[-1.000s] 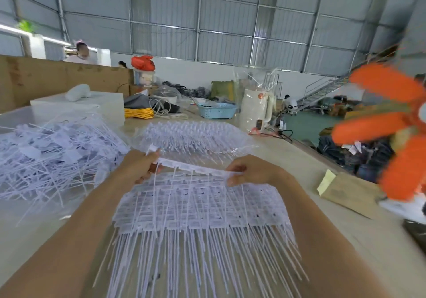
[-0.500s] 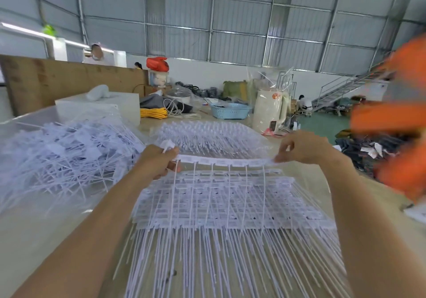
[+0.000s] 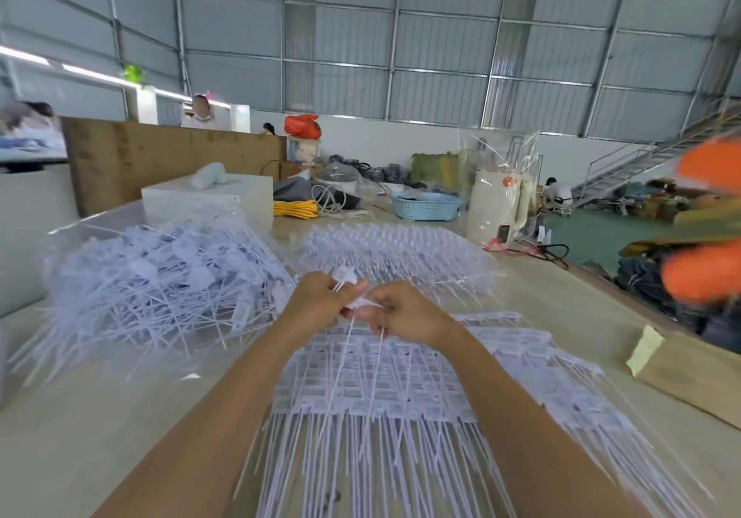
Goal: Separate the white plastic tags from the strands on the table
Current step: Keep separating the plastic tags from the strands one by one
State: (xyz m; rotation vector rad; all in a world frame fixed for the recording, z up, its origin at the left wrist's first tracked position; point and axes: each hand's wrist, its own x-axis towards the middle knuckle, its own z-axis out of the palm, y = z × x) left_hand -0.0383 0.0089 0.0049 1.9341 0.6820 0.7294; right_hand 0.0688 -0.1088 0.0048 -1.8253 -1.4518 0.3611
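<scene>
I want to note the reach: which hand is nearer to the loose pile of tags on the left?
Left. The left hand is just beside the right edge of the loose pile. The right hand is farther right, beyond the left hand.

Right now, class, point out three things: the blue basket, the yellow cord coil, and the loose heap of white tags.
blue basket (image 3: 426,205): head view, front wall below the rim.
yellow cord coil (image 3: 296,209): head view, middle of the bundle.
loose heap of white tags (image 3: 160,277): head view, centre of the pile.

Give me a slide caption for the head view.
Both hands, left hand and right hand, pinch white tags above the stacked strands.
</scene>
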